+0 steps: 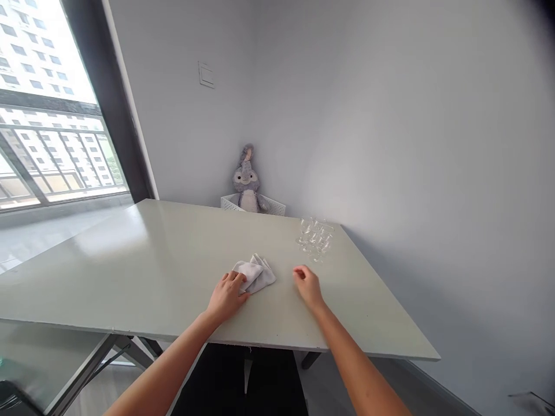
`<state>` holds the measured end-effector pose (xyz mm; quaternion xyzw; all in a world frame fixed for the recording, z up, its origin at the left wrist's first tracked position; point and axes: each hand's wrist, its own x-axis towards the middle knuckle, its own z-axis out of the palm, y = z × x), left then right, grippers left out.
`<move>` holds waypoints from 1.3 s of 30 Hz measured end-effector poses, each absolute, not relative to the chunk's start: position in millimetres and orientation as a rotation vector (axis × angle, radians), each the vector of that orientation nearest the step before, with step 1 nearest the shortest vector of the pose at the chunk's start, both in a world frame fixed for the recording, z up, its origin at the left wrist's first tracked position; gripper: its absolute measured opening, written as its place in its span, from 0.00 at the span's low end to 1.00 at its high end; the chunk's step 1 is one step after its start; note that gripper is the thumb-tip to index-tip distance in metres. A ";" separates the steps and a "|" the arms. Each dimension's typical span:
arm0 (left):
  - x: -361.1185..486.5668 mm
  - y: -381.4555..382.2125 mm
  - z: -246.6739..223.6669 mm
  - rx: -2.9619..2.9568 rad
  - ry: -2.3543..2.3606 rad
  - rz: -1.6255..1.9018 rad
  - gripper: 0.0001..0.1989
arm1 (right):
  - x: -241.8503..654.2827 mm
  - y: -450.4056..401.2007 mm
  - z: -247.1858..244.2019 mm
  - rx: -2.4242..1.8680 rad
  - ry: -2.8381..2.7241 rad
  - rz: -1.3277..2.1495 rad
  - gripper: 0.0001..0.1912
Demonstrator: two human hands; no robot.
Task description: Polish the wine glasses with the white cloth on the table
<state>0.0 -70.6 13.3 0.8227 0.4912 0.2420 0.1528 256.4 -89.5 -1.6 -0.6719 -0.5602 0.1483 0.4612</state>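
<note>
A crumpled white cloth (262, 277) lies on the pale table (173, 254) near its front middle. My left hand (228, 294) is on the cloth's left side, its fingers curled over the edge and closed on the fabric. To the right of the cloth, my right hand (307, 283) is just over the tabletop with its fingers curled together; nothing shows in them. Beyond that hand, several clear stemmed glasses (315, 236) stand close together near the table's back right corner.
Behind the table's far edge, a grey plush rabbit (246, 180) sits in a white perforated basket (276, 207). Walls meet behind it, with a light switch (207, 75) on the left one. A large window (52, 127) is at the left.
</note>
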 end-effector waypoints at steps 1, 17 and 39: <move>-1.5 -70.7 11.4 2.357 1.386 0.687 0.12 | 242.8 -88.0 1.7 -1.580 -1.508 0.383 0.07; 12.8 -51.3 29.5 2.737 1.535 0.370 0.11 | 175.7 -160.4 50.5 -1.337 -2.325 0.475 0.15; 95.4 90.3 -5.7 2.515 1.510 0.091 0.41 | 273.5 -109.9 -9.8 -1.564 -1.699 0.637 0.13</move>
